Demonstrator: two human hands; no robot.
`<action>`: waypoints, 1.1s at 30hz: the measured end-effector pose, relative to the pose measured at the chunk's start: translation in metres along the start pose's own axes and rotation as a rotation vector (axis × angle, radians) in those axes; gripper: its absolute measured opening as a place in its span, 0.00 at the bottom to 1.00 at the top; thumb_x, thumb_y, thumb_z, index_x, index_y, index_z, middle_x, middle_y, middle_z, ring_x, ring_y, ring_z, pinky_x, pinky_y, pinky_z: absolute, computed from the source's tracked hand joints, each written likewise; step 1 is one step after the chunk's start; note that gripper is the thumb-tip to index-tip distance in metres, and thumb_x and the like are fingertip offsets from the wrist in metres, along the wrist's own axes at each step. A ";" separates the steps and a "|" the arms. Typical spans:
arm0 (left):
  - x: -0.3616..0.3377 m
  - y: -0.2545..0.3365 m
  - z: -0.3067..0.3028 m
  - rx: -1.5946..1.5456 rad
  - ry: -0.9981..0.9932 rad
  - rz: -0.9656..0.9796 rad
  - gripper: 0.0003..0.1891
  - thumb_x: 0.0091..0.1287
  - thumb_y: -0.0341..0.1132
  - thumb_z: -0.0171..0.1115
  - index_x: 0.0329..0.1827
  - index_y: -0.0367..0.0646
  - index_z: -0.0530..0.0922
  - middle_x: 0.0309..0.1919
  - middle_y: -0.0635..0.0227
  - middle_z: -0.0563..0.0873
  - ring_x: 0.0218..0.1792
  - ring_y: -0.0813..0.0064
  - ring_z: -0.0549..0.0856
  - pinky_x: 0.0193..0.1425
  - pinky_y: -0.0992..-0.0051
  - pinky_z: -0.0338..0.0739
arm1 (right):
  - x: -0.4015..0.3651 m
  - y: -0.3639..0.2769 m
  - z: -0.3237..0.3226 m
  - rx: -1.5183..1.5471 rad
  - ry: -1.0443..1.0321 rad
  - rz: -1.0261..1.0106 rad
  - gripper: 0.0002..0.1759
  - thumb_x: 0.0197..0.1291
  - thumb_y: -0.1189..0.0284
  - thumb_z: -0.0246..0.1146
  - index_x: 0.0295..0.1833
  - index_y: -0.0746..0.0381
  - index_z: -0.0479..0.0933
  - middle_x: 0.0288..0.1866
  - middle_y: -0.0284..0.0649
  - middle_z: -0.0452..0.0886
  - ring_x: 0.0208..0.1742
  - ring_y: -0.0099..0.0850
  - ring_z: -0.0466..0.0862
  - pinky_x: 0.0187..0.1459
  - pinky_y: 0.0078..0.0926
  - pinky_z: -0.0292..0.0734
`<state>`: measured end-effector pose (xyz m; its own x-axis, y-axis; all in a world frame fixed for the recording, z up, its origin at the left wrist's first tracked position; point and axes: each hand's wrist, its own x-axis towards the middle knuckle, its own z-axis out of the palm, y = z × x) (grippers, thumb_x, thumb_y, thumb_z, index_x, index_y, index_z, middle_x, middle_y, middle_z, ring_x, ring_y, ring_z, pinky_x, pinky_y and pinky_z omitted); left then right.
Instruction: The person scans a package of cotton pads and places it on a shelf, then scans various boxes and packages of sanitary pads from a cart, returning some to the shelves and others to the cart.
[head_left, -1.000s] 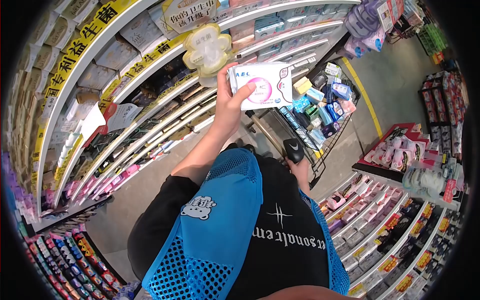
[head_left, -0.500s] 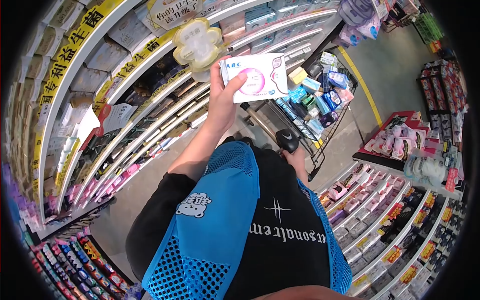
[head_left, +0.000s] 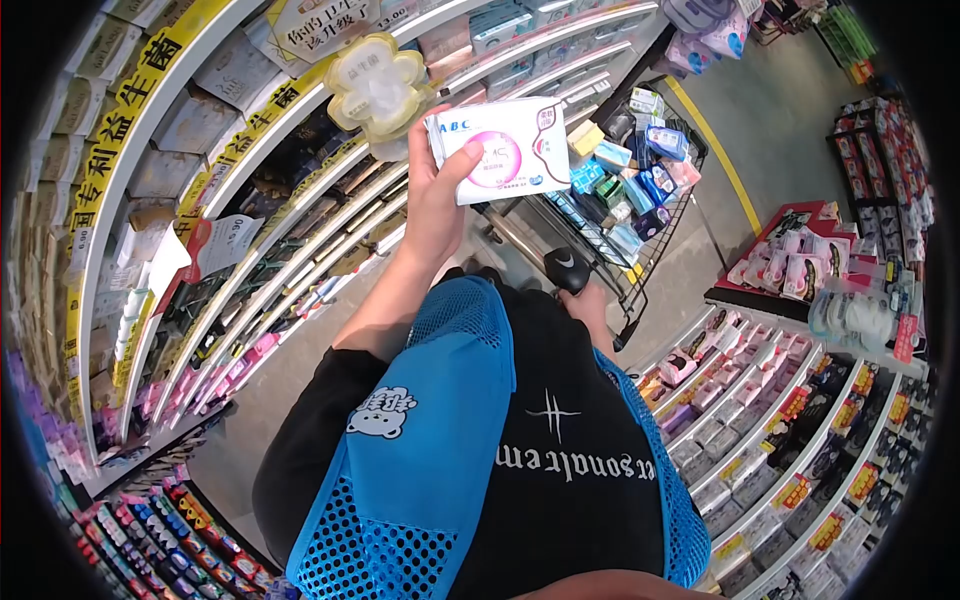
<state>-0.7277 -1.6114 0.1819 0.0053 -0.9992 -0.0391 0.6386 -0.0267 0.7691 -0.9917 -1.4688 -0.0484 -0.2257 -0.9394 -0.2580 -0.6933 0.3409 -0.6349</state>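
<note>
In my left hand (head_left: 437, 190) is a white ABC pack of sanitary pads (head_left: 520, 150) with a pink circle printed on it. My thumb lies across its front, and the other fingers are mostly hidden behind it. My right hand (head_left: 590, 303) is closed around the tan handle (head_left: 520, 237) of a shopping cart, beside a black rounded piece with a white swoosh (head_left: 567, 270). Its fingers are partly hidden. Beyond the handle, the black wire cart (head_left: 655, 265) holds several boxes and packs, mainly blue, green and white. A yellow flower-shaped shelf sign (head_left: 377, 85) stands just behind my left hand.
Curved by the lens, stocked shelves (head_left: 215, 200) with yellow label strips run along my left. More shelves (head_left: 740, 430) stand at lower right, with a red display (head_left: 790, 265) of pink packs above. A yellow floor line (head_left: 715, 150) runs past the cart.
The pack has shifted slightly left in view with my left hand, its front turned a little more towards me. My right hand stays at the cart handle.
</note>
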 end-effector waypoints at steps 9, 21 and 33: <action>-0.001 0.000 0.001 -0.010 -0.006 -0.014 0.31 0.69 0.30 0.64 0.72 0.44 0.59 0.61 0.57 0.76 0.61 0.69 0.79 0.65 0.67 0.77 | 0.000 0.002 -0.003 -0.034 -0.074 0.105 0.21 0.49 0.64 0.73 0.42 0.71 0.83 0.28 0.53 0.87 0.37 0.48 0.90 0.46 0.42 0.84; -0.003 0.003 0.005 0.049 -0.018 0.016 0.32 0.69 0.30 0.64 0.74 0.48 0.59 0.59 0.59 0.76 0.59 0.71 0.79 0.63 0.70 0.78 | -0.004 -0.002 -0.003 0.150 -0.066 0.109 0.14 0.53 0.69 0.72 0.35 0.71 0.83 0.22 0.49 0.86 0.26 0.38 0.90 0.36 0.34 0.85; 0.003 0.002 -0.002 0.061 -0.049 0.023 0.31 0.68 0.31 0.65 0.72 0.47 0.60 0.56 0.61 0.77 0.57 0.71 0.80 0.60 0.70 0.79 | -0.009 -0.015 -0.008 0.160 -0.088 0.171 0.16 0.55 0.67 0.71 0.31 0.73 0.83 0.21 0.47 0.86 0.24 0.36 0.89 0.36 0.34 0.85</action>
<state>-0.7254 -1.6148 0.1819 -0.0190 -0.9998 0.0094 0.5908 -0.0037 0.8068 -0.9845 -1.4663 -0.0306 -0.2649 -0.8635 -0.4292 -0.5312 0.5021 -0.6824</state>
